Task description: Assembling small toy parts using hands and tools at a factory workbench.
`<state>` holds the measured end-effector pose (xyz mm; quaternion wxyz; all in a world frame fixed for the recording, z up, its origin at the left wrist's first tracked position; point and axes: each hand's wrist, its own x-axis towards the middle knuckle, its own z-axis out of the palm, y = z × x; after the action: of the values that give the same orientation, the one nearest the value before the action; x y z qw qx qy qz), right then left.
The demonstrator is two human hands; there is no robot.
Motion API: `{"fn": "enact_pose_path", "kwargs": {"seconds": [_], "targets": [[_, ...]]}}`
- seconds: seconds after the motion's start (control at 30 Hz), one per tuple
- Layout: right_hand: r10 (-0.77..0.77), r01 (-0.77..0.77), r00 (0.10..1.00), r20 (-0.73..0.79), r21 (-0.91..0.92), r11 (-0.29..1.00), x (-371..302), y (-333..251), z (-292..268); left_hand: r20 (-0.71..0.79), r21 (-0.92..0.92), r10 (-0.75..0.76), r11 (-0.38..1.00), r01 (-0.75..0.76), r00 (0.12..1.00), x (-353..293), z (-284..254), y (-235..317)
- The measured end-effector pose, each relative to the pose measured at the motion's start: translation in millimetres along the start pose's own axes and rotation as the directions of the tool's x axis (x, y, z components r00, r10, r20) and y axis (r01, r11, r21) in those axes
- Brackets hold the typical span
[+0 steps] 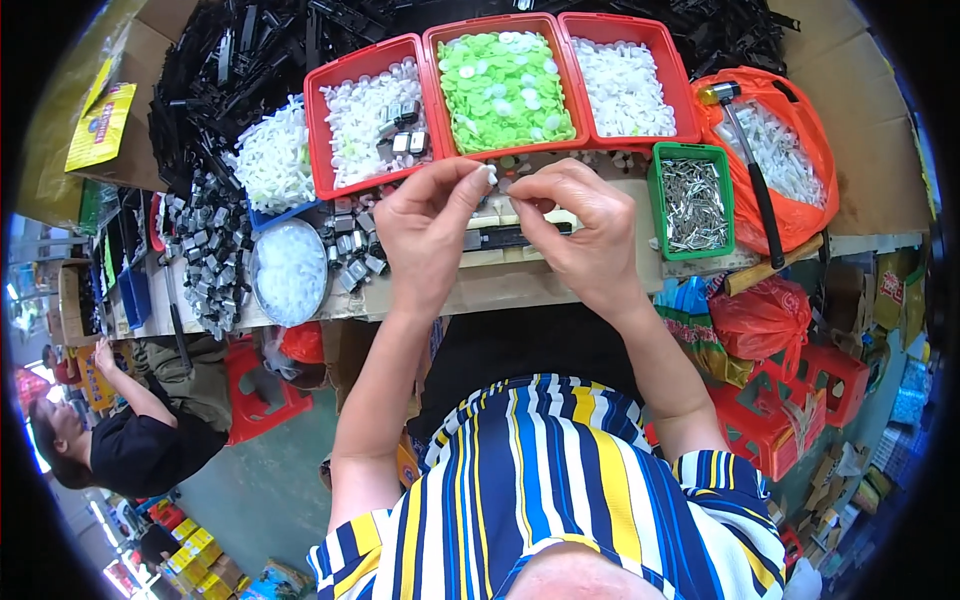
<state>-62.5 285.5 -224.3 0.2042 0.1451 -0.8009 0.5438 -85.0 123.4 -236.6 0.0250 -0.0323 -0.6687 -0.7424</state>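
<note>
Both my hands are raised over the bench's front edge, fingertips almost meeting. My left hand (425,230) pinches a small white plastic piece (491,176) between thumb and forefinger. The fingers of my right hand (588,225) are pinched together close beside it; what they hold, if anything, is too small to make out. Under the hands a long black plastic part (498,238) lies in a cream-coloured holder (490,257), partly covered by my right hand. Just beyond stand red bins: one with white pieces (365,115), one with green discs (500,85), another with white pieces (625,90).
To the right are a green basket of metal pins (695,205), an orange bag (815,160) and a hammer (755,175). Small metallic blocks (210,250) and a bowl of clear pieces (290,272) lie left. Black parts heap behind. A co-worker (130,440) sits far left.
</note>
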Motion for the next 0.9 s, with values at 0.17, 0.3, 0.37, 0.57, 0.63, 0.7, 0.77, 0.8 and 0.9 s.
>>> {"fn": "enact_pose_path", "kwargs": {"seconds": [0.17, 0.3, 0.37, 0.57, 0.63, 0.7, 0.77, 0.8, 0.9], "targets": [[0.031, -0.031, 0.999, -0.012, -0.045, 0.998, -5.7, 0.6, 4.3, -0.026, -0.026, 0.012, 1.0, -0.012, 1.0, -11.7, 1.7, -3.3], [0.042, -0.042, 0.999, -0.005, -0.073, 0.996, -8.2, -2.1, 6.4, -0.016, 0.117, 0.125, 0.985, -0.123, 0.992, -15.0, -0.8, -4.1], [0.09, -0.09, 0.996, -0.002, -0.05, 0.995, -8.7, -5.2, 8.1, -0.017, 0.181, 0.172, 0.969, -0.166, 0.985, -15.3, -2.2, -5.4], [0.421, -0.423, 0.901, 0.108, 0.441, 0.792, -13.7, -2.5, 14.6, 0.108, 0.429, 0.564, 0.716, -0.55, 0.819, -17.9, -2.4, -13.1], [0.435, -0.452, 0.887, 0.155, 0.484, 0.749, -15.1, 0.6, 11.8, 0.074, 0.35, 0.448, 0.825, -0.444, 0.891, -20.1, -1.9, -9.3], [0.444, -0.482, 0.872, 0.208, 0.526, 0.701, -16.9, 2.6, 7.1, 0.049, 0.269, 0.319, 0.908, -0.321, 0.946, -22.8, -3.1, -8.0], [0.426, -0.472, 0.882, 0.204, 0.408, 0.782, -19.0, 4.4, 1.4, 0.094, 0.135, 0.154, 0.977, -0.166, 0.984, -25.1, -5.7, -9.8], [0.427, -0.473, 0.881, 0.204, 0.41, 0.78, -19.2, 4.3, -1.6, 0.094, 0.138, 0.152, 0.977, -0.164, 0.984, -26.7, -6.2, -11.3], [0.234, -0.258, 0.957, 0.169, 0.139, 0.956, -19.4, 4.7, -8.4, 0.124, 0.127, 0.12, 0.982, -0.136, 0.985, -31.4, -5.9, -15.6]]}}
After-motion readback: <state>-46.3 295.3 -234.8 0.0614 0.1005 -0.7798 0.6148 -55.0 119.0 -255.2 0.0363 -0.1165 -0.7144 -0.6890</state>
